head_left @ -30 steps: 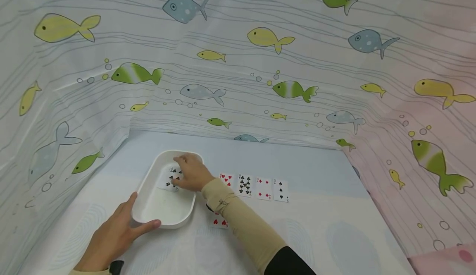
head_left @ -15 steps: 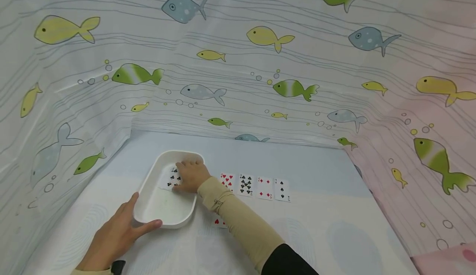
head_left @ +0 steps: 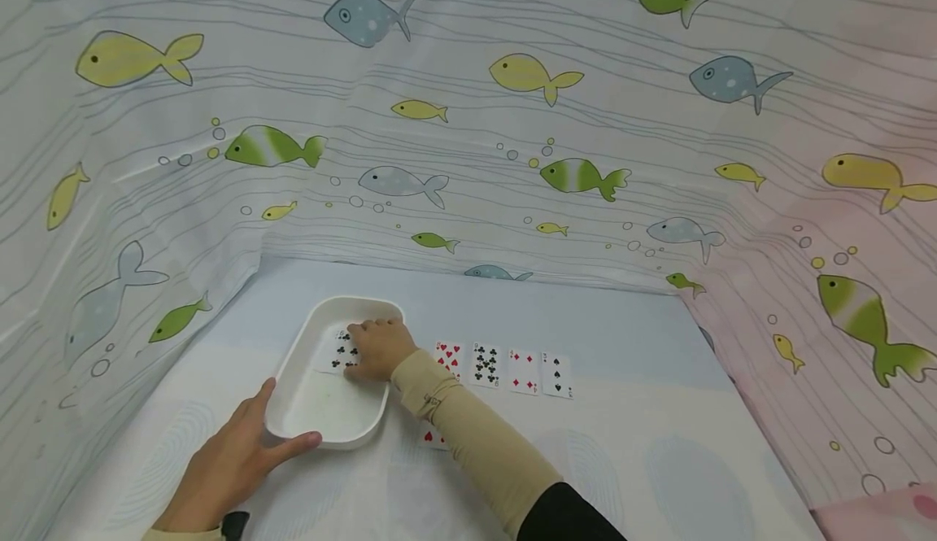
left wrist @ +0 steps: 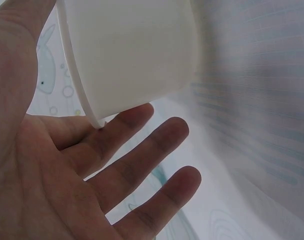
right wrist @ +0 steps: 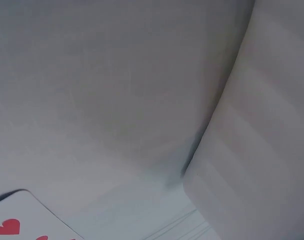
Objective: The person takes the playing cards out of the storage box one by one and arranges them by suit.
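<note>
In the head view my left hand (head_left: 230, 451) holds the near left corner of a white plastic tray (head_left: 328, 435), thumb on the near rim and fingers along the left side. The left wrist view shows the tray's outer wall (left wrist: 132, 50) between thumb and spread fingers. My right hand (head_left: 381, 350) is inside the tray at its right side, back of the hand up. It overlaps a playing card (head_left: 342, 354) with black clubs on the tray floor. I cannot tell whether its fingers grip the card. The right wrist view shows no hand.
Right of the tray lies a row of face-up cards: a heart card (head_left: 448, 358), a club card (head_left: 485, 364), a diamond card (head_left: 524, 372) and a spade card (head_left: 558, 375). Another heart card (head_left: 432, 436) lies nearer, partly under the right sleeve. A fish-patterned curtain (head_left: 468, 159) surrounds the table.
My right hand has shifted slightly right and lowered onto the tray's right part, its fingers now covering the club card's right edge. My left hand keeps its place at the tray corner.
</note>
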{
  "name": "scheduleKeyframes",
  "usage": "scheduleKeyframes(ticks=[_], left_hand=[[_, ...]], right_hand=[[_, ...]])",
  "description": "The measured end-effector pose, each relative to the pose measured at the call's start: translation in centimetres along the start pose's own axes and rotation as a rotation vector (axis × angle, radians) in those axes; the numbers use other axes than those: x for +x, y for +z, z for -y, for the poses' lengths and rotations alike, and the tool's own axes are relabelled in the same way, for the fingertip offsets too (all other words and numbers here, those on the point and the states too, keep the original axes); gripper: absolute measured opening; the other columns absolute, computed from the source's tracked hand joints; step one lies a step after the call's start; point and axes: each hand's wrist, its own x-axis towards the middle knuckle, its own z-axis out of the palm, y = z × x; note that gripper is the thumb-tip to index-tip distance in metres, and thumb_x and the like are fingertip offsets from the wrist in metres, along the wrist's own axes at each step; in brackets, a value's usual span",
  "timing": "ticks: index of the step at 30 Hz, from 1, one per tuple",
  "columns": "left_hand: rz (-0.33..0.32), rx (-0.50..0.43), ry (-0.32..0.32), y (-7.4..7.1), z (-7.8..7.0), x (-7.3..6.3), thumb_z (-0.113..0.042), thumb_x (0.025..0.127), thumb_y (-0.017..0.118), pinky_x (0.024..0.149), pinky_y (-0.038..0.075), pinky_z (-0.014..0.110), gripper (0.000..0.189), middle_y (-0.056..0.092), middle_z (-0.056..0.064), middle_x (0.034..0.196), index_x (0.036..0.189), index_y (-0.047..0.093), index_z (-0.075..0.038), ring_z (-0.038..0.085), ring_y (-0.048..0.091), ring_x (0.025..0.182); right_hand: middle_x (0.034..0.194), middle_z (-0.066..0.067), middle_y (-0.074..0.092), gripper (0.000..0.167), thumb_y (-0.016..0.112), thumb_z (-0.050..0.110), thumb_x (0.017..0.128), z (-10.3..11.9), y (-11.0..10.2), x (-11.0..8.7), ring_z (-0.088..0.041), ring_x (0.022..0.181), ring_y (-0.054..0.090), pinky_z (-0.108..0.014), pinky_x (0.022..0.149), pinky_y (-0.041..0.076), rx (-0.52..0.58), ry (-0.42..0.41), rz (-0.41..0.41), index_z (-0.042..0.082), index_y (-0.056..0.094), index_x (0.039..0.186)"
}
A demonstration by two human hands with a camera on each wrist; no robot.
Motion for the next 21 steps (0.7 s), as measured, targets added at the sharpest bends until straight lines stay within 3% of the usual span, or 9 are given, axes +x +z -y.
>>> scheduleKeyframes(ticks=[11,21], left_hand=[[0.007,-0.009,-0.014,-0.02,-0.14,0.04,-0.084,0.076,0.063,0.091,0.041,0.072,0.135,0.029,0.038,0.149,0.159,0.005,0.007,0.056,0.044,0.126],[0.017,-0.003,-0.027,-0.07,-0.17,0.19,-0.084,0.076,0.062,0.090,0.042,0.071,0.136,0.030,0.038,0.148,0.159,0.004,0.006,0.055,0.045,0.125]], right_hand=[[0.148,0.005,0.053,0.087,0.067,0.069,0.084,-0.12,-0.04,0.03,-0.014,0.135,0.049,-0.036,0.113,0.036,0.015,-0.022,0.019,0.023,0.043,0.154],[0.148,0.006,0.052,0.088,0.067,0.067,0.085,-0.14,-0.15,-0.01,-0.011,0.130,0.053,-0.035,0.110,0.038,0.024,-0.041,0.011,0.023,0.041,0.156]])
